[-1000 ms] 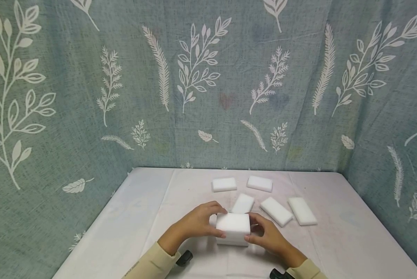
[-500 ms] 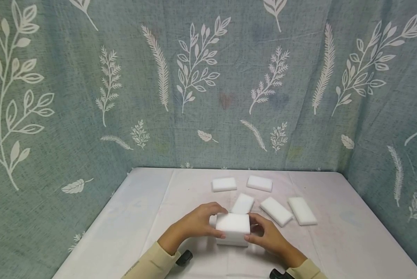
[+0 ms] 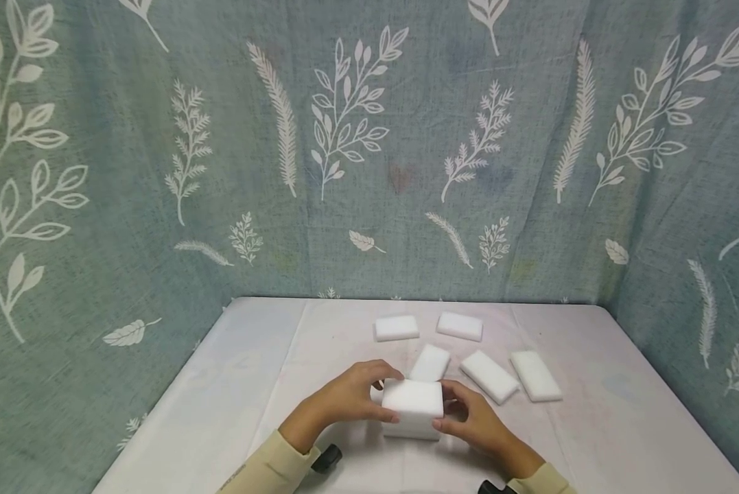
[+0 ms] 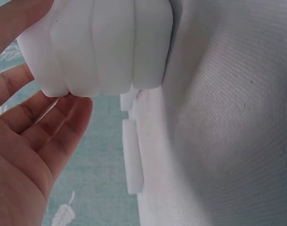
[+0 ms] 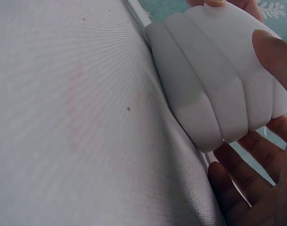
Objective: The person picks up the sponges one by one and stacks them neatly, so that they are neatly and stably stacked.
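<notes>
In the middle of the table's near half stands a stack of several white sponge blocks (image 3: 412, 408), lying flat one on another with their sides roughly lined up. My left hand (image 3: 353, 394) grips its left side, thumb at the near face and fingers at the far edge. On the opposite side my right hand (image 3: 477, 422) holds it the same way, its thumb at the near right corner. Seams between the layered sponges (image 4: 112, 47) show in the left wrist view. The right wrist view has the stack's lowest sponge (image 5: 181, 89) right at the tablecloth.
Just behind the stack lies a loose white sponge (image 3: 431, 362), partly hidden by it. Two more, a tilted sponge (image 3: 490, 376) and a slightly yellowish one (image 3: 536, 375), lie to the right. Farther back are a left sponge (image 3: 396, 328) and a right sponge (image 3: 460, 326). Patterned curtains (image 3: 406, 137) enclose the table.
The head view has shifted very slightly. Both hands keep their hold on the stack, and the loose sponges stay where they were.
</notes>
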`<state>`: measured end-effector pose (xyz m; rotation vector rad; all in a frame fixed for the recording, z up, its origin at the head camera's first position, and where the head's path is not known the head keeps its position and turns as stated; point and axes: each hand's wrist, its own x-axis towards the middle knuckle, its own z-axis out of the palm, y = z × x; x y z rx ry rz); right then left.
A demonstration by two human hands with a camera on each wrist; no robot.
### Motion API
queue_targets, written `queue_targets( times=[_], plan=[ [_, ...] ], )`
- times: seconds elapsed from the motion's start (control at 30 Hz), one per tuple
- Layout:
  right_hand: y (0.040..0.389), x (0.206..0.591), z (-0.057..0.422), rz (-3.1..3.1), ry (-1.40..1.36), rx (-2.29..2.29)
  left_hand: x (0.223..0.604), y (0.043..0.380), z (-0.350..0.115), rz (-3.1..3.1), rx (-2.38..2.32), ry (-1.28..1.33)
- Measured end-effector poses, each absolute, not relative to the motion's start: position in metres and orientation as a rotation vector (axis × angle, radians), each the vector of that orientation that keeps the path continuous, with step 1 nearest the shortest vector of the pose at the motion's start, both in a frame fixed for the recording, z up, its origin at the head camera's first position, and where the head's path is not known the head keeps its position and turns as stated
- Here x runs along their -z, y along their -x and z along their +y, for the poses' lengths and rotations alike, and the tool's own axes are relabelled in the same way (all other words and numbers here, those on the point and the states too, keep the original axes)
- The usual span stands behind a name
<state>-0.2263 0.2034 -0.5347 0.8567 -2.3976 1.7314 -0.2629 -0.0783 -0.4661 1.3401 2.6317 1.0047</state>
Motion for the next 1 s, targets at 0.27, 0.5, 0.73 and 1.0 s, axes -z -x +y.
queue_targets(
  times=[0.27,0.5,0.73,1.0],
  plan=[
    [0.226,0.535,0.203,-2.43,-0.82,-1.705,0.467,0.261,-0.079,2.645,-1.001,-1.348],
    [0.227,0.537,0.202,-2.454,-0.792,-1.68,0.466,0.265,-0.081,2.633,-1.043,-1.338],
    [0.227,0.537,0.202,-2.443,-0.807,-1.673,0.463,0.285,-0.084,2.722,-1.048,-1.335],
    [0.226,0.537,0.202,-2.434,-0.794,-1.723,0.469,0.311,-0.081,2.754,-1.037,-1.238]
  ],
)
